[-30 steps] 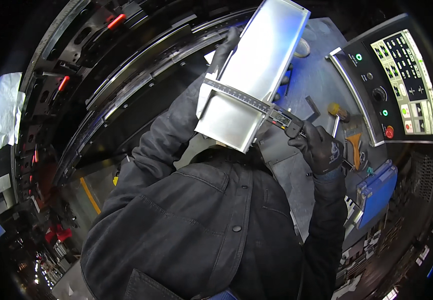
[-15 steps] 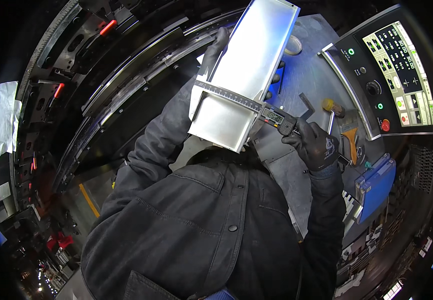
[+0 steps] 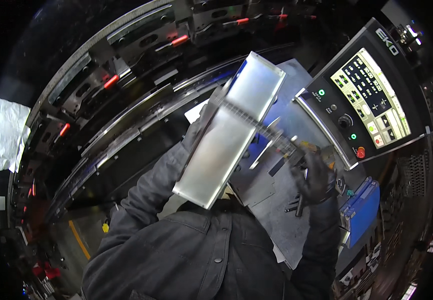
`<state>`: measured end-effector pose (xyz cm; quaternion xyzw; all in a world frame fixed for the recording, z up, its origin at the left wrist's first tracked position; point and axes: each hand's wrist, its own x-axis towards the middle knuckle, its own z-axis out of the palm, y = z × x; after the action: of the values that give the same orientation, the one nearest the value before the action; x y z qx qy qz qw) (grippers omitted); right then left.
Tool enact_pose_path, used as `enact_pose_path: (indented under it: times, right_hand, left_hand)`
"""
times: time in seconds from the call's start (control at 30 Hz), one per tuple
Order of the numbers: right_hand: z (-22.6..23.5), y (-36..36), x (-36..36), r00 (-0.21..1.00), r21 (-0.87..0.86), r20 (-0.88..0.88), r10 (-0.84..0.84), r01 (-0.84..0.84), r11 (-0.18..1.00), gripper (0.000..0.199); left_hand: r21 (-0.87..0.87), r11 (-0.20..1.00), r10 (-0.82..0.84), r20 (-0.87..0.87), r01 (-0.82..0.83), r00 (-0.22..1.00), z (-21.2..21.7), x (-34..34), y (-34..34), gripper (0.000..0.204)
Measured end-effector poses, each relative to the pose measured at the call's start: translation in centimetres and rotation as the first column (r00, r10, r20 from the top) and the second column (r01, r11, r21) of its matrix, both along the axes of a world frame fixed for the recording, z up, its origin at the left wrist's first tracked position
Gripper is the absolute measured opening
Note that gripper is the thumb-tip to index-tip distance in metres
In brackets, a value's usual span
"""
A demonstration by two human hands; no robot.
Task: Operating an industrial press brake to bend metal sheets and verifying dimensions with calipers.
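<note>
A long, shallow sheet-metal tray (image 3: 215, 157) with low folded edges slants in front of my chest. My gloved left hand (image 3: 207, 114) grips it along its left side; dark fingertips show past the right edge, and the rest is hidden beneath. My gloved right hand (image 3: 315, 179) is closed on a digital caliper (image 3: 272, 134), blurred by motion. The caliper's beam crosses the tray's upper half. Its sliding jaw stands off the tray's right edge; how the other jaw meets the left edge is too smeared to tell.
A control panel (image 3: 344, 120) with a lit screen and a red knob stands at right. Below it lie a blue case (image 3: 361, 212) and dark rod-like tools (image 3: 296, 202) on the grey metal table (image 3: 271, 225). Dark machine rails (image 3: 121, 127) with red-handled clamps run along the left.
The caliper has moved from the tray's near end toward its far end, and its sliding jaw now stands away from the right edge. The tray has come nearer my chest; the view has shifted.
</note>
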<state>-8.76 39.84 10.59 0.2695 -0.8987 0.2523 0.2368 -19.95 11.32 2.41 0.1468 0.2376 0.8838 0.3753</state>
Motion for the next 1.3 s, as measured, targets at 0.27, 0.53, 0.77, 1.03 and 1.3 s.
enact_pose_path:
  times: [0.27,0.53,0.77,1.03,1.3]
  right_hand:
    - [5.1,5.2,-4.6,0.984,-0.011,-0.109,-0.138,0.137,0.99,0.043]
    - [4.2,6.3,-5.3,0.979,0.091,-0.106,-0.174,0.183,0.979,0.045]
    - [4.1,5.8,-5.2,0.949,0.139,-0.265,-0.17,0.212,0.967,0.045]
    - [2.4,6.4,-5.1,0.949,0.041,-0.241,-0.205,0.221,0.974,0.047]
    - [1.8,6.0,-5.0,0.911,0.035,-0.31,-0.27,0.295,0.955,0.048]
  left_hand:
    - [0.281,0.939,-0.228,0.074,0.199,0.971,-0.5,4.2,0.0,0.08]
    - [0.132,0.986,-0.107,0.063,0.098,0.992,0.0,5.5,-0.6,0.081]
    - [0.287,0.93,-0.232,-0.021,0.228,0.973,1.8,6.1,0.0,0.082]
    - [0.281,0.903,-0.331,-0.023,0.323,0.943,2.0,6.1,-0.5,0.083]
    - [0.285,0.928,-0.277,0.099,0.24,0.956,3.5,7.4,-0.1,0.085]
